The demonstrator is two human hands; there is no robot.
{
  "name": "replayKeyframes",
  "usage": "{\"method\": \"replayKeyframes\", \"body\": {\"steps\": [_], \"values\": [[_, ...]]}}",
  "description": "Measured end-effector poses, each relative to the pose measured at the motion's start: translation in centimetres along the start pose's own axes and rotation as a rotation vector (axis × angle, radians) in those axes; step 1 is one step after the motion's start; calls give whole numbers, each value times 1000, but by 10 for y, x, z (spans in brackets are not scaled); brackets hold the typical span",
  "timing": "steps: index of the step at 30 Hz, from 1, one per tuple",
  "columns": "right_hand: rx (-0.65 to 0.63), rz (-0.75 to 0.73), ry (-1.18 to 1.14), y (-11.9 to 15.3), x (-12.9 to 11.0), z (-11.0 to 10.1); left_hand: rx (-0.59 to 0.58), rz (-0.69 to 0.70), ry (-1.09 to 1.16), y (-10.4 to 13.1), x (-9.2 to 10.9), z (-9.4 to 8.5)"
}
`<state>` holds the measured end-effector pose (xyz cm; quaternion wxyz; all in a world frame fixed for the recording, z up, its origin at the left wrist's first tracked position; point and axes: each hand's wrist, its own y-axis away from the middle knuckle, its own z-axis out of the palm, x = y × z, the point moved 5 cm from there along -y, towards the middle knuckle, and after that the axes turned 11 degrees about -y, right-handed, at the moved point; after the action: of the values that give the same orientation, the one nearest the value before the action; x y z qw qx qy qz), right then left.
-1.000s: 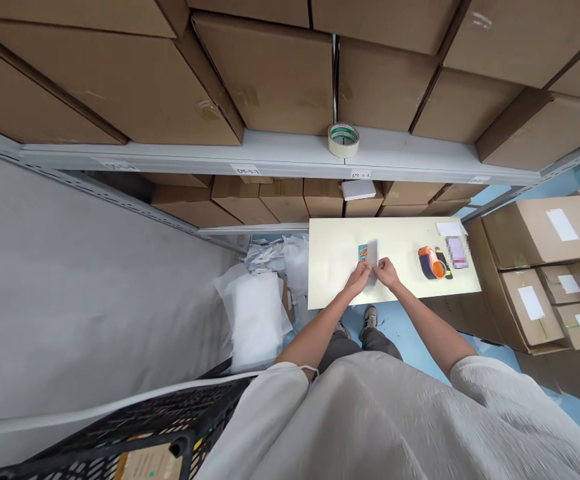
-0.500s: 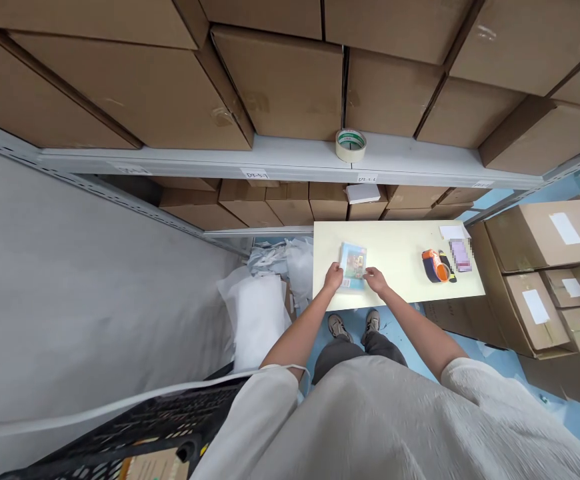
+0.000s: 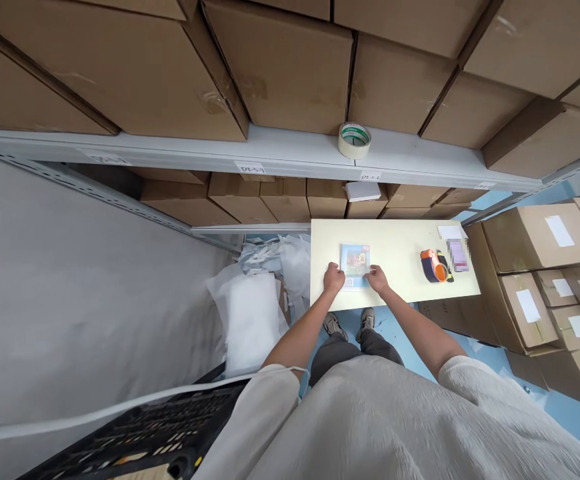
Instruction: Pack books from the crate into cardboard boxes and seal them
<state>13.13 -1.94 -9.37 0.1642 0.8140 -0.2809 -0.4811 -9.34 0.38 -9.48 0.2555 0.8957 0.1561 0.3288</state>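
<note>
A flat, light-blue rectangular pack [image 3: 355,261] with a colourful picture on its front is held over the left part of the cream table [image 3: 395,253]. What kind of item it is cannot be made out. My left hand [image 3: 334,277] grips its left edge, fingers closed. At the lower right edge, my right hand [image 3: 377,279] pinches it between thumb and fingers. Farther right on the table lies a tape dispenser [image 3: 434,266] in orange and dark blue, beside a blurred purple item [image 3: 458,255] and a white paper [image 3: 450,232].
Metal shelving [image 3: 290,148] full of cardboard boxes [image 3: 275,67] stands ahead, with a tape roll [image 3: 355,140] on its ledge. White plastic bags [image 3: 253,320] lie left of the table. Labelled cartons [image 3: 540,233] are stacked at the right. A black crate [image 3: 170,427] sits at lower left.
The pack has turned to sit straighter and flatter, its printed front showing more fully. Both hands keep hold at its sides. The camera view has shifted slightly.
</note>
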Motion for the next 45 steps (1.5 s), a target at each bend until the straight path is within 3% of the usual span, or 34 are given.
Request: {"method": "replayKeyframes", "body": {"steps": [7, 14, 18, 23, 27, 31, 38, 41, 45], "values": [[13, -53, -128, -15, -7, -13, -61, 153, 175, 1, 23, -1], [-82, -122, -175, -13, -2, -31, -67, 128, 82, 2, 26, 1], [-18, -186, -215, -8, 4, -80, -68, 89, -44, 5, 33, -1], [184, -284, -195, -13, 20, -189, 92, 139, -265, 18, 71, 4], [306, -235, -105, -20, 52, -269, 102, 248, -280, 31, 117, 36], [284, -188, 116, -26, 85, -309, 25, 342, -243, 44, 156, 85], [154, -156, 479, -43, 119, -318, -87, 470, -136, 64, 196, 162], [112, -190, 551, -48, 123, -316, -109, 503, -145, 68, 204, 181], [83, -229, 589, -53, 124, -314, -118, 512, -187, 69, 209, 191]]}}
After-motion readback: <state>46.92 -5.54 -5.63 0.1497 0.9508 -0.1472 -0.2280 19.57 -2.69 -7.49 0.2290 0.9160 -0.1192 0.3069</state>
